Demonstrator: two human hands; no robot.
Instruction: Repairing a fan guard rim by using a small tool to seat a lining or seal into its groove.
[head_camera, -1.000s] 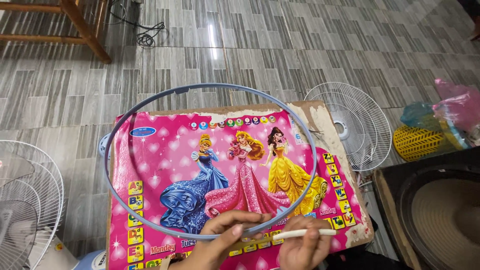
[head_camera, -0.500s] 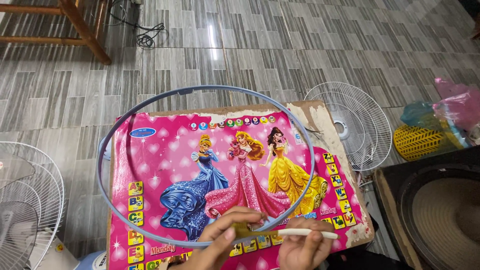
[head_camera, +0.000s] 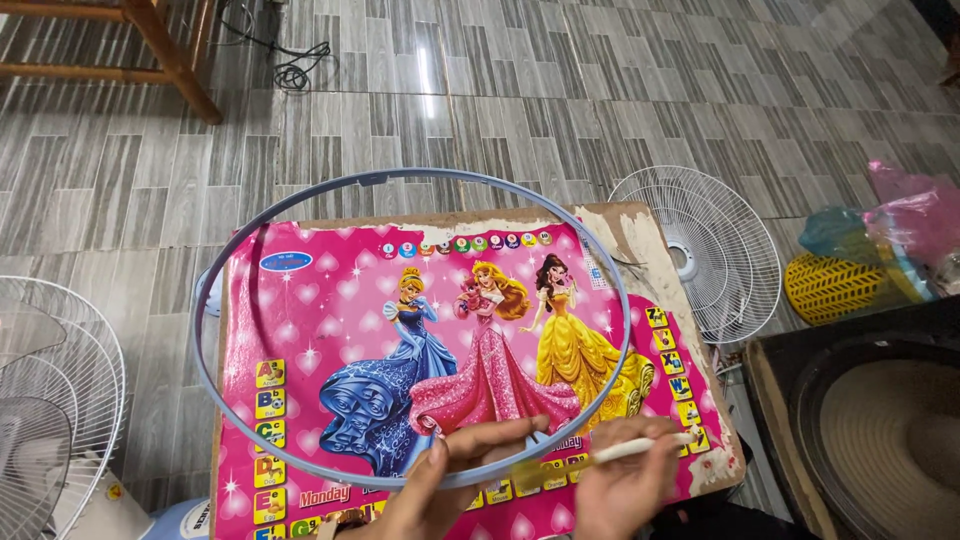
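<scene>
My left hand (head_camera: 455, 480) grips the near edge of a large grey-blue plastic ring (head_camera: 215, 285), holding it level above a small low table. My right hand (head_camera: 625, 478) holds a thin white stick-like tool (head_camera: 630, 449), its left end blurred, close to the ring's near rim. The tabletop is covered by a pink picture sheet (head_camera: 330, 300) showing three cartoon figures in gowns and rows of small yellow squares. The sheet's right edge is worn and torn.
White wire fan guards lie on the tiled floor at right (head_camera: 705, 250) and at left (head_camera: 55, 400). A dark box with a round woven item (head_camera: 880, 440) sits at right, beside a yellow basket (head_camera: 835, 285) and pink bag (head_camera: 915, 215). Wooden chair legs (head_camera: 170, 55) stand far left.
The ring has shifted slightly toward me and to the left in my left hand. The tool in my right hand has moved a little left along the ring's near rim.
</scene>
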